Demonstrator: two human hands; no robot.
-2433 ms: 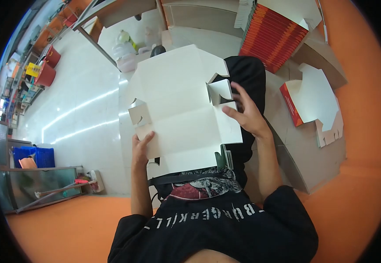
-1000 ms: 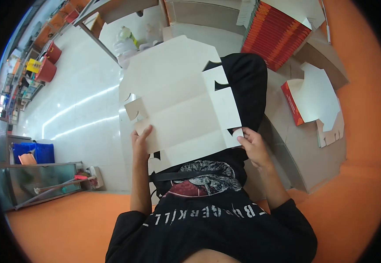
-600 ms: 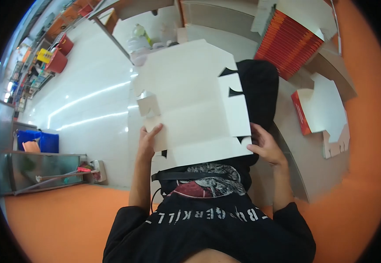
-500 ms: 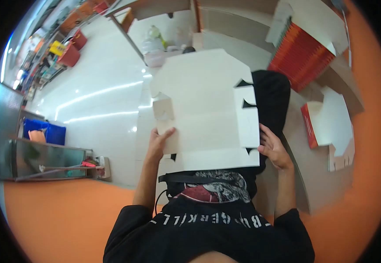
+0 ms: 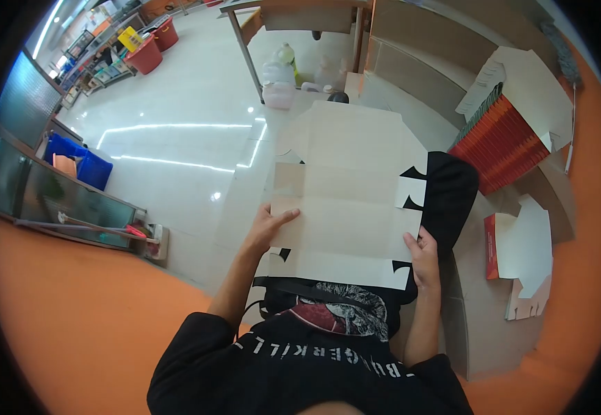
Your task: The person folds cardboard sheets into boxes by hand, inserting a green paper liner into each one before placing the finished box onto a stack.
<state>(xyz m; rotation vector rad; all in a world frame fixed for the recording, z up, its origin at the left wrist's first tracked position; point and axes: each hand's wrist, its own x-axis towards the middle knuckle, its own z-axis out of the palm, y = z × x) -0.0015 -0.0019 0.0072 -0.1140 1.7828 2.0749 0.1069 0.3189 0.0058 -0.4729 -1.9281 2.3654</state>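
Note:
A flat, unfolded cardboard box blank [image 5: 349,200] with its pale side up lies over my lap. Creases run across it, and notched flaps line its left and right edges. My left hand [image 5: 273,225] grips the left edge, thumb on top and fingers hidden beneath. On the opposite edge my right hand [image 5: 421,252] holds the board the same way, thumb over the top near a notch. At the right stands a partly folded box [image 5: 521,242] with a red side and a white lid flap.
A stack of red folded boxes [image 5: 504,142] leans at the upper right. Plastic bottles [image 5: 286,66] stand under a table [image 5: 307,17] ahead. A blue bin [image 5: 79,160] and red buckets [image 5: 145,55] are on the left. An orange surface [image 5: 93,290] lies at lower left.
The view has turned, so the surroundings sit lower and farther right. My right hand has closed its thumb over the blank's right edge; my left hand keeps its grip.

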